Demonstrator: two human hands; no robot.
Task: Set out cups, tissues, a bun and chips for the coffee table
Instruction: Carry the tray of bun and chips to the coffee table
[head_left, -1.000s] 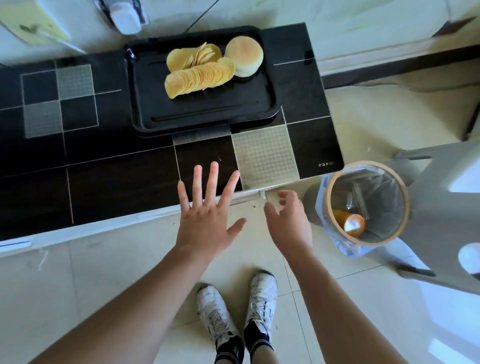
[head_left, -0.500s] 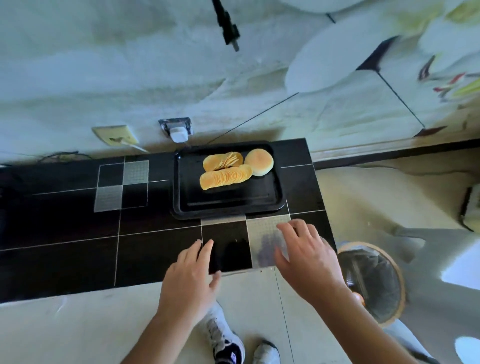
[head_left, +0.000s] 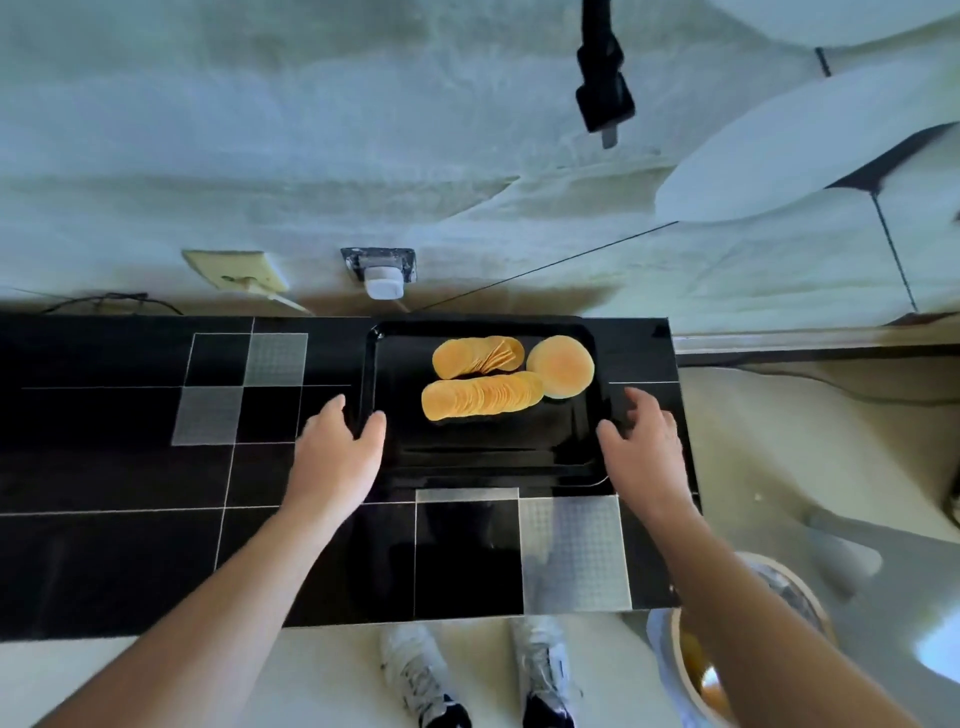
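A black tray (head_left: 467, 457) lies at the back of a low black tiled table (head_left: 130, 545). Two rows of round chips (head_left: 478, 397) and a pale bun (head_left: 561, 366) lie in the tray's far half. My left hand (head_left: 337, 452) grips the tray's left rim, thumb inside and fingers outside. At the right rim my right hand (head_left: 641, 447) holds the same way, thumb over the edge. The tray rests flat on the table. No cups or tissues are in view.
A waste bin (head_left: 696, 670) with a plastic liner stands on the floor at the table's right end, beside a white plastic stool (head_left: 883, 571). A wall socket with a white plug (head_left: 383, 280) sits just behind the tray. A black plug (head_left: 602, 93) hangs above.
Both hands moved forward from the table's near edge and closed on the tray's left and right rims. The view has tilted up toward the wall.
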